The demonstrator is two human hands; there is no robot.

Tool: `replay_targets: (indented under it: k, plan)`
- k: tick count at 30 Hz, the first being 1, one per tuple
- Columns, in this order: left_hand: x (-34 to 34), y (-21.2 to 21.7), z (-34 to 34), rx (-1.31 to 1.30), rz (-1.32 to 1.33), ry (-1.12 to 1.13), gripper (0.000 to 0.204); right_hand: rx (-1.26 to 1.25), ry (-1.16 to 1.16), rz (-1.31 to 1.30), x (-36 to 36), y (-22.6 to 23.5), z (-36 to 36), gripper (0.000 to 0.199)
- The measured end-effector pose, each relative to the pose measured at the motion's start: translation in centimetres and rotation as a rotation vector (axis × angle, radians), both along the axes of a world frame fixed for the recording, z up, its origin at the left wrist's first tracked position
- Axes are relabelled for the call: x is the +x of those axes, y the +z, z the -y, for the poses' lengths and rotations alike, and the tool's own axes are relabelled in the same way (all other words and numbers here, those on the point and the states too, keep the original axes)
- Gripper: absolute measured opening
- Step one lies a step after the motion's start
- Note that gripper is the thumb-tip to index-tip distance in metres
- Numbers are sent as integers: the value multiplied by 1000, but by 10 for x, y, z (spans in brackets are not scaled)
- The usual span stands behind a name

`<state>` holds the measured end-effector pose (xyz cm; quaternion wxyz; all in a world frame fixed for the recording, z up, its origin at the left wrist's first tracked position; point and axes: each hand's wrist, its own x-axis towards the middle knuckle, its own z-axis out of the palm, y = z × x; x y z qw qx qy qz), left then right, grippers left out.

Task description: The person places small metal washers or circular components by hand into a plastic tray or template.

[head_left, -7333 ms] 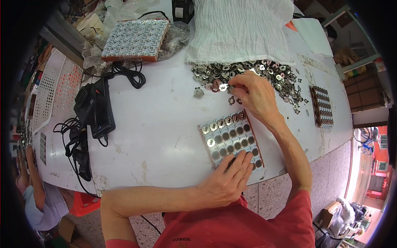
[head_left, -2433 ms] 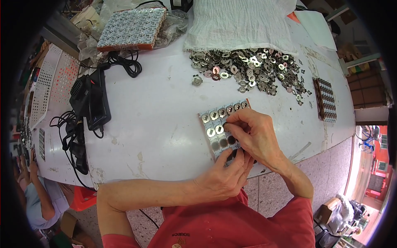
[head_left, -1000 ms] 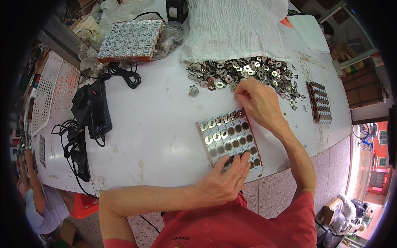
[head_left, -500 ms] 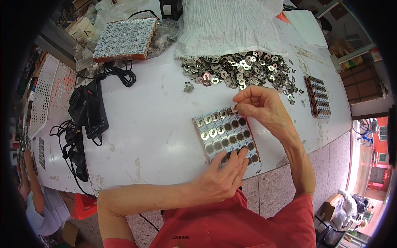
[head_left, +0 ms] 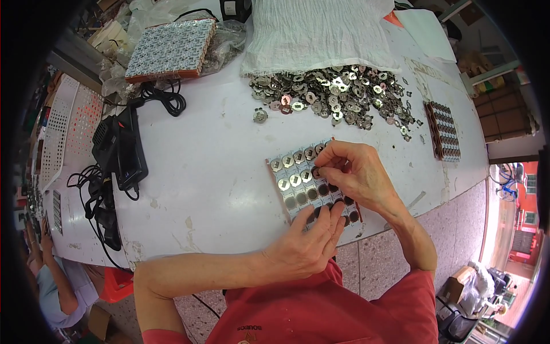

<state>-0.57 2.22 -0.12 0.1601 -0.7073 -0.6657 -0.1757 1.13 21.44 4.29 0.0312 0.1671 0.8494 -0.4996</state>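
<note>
A panel of small circuit boards (head_left: 291, 194) lies before me. Its far rows carry round metal clips with cut-out centres; nearer spots show bare dark discs. Over the second row, my right hand (head_left: 356, 175) is closed in a pinch on a small metal clip (head_left: 315, 172), mostly hidden by thumb and forefinger. My left hand (head_left: 309, 243) rests on the panel's near edge, fingers spread and lying across the dark discs. Beyond the panel spreads a heap of loose metal clips (head_left: 335, 94), spilling from under a white woven sack (head_left: 321, 37).
At far left sits a wrapped stack of panels (head_left: 172, 49). Black power adapters with cables (head_left: 129, 149) lie on the left, beside a white perforated basket (head_left: 71, 126). More stacked panels (head_left: 444, 132) stand at right. A co-worker's arms (head_left: 54, 264) show at lower left.
My right hand has moved from the panel's far right corner nearer and leftward, to the second row. My left hand stays on the near edge.
</note>
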Motion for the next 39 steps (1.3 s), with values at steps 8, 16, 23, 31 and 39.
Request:
replay_targets:
  k: [8,16,23,31,39]
  plan:
    - [-1,1,0,-12,-16,-2,48,86,-39,-36,1,-2,5,10]
    - [0,-1,-1,10,4,-3,43,248,34,-151,7,-10,7,11]
    - [-1,-1,-1,14,-8,-4,40,326,91,-161,2,-7,10,11]
    - [-1,2,0,23,3,-19,40,126,-26,-157,8,-5,4,12]
    - [-2,0,-1,19,-5,-23,41,472,-64,-315,-31,-8,-39,15]
